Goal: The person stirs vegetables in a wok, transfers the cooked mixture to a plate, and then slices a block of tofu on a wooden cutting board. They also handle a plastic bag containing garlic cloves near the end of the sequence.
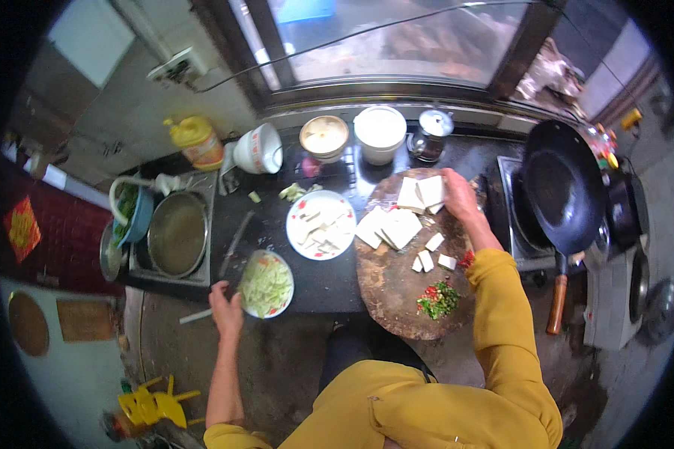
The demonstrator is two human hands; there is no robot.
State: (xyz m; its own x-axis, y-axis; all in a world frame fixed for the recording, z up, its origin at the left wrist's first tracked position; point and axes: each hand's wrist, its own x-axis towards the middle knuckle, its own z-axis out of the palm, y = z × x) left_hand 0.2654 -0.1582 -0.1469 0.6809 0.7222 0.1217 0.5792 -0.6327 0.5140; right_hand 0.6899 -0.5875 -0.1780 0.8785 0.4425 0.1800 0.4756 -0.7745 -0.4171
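My right hand [460,196] is at the right edge of white slices, likely tofu [429,191], on a round wooden chopping board [387,286]. More slices, several small white pieces and a heap of chopped green and red peppers [438,300] lie on the board. My left hand [226,311] is beside a plate of shredded pale green vegetable [265,284], near a pale bar, possibly a knife handle [195,316]; its hold is unclear. A floral-rimmed plate [321,255] holds white pieces.
A metal basin [178,234] sits in the sink at left, beside a blue basket of greens [140,216]. Bowls, a white tub [379,134] and a glass jar [429,137] line the back. A black wok [564,191] stands on the stove at right, its wooden handle projecting.
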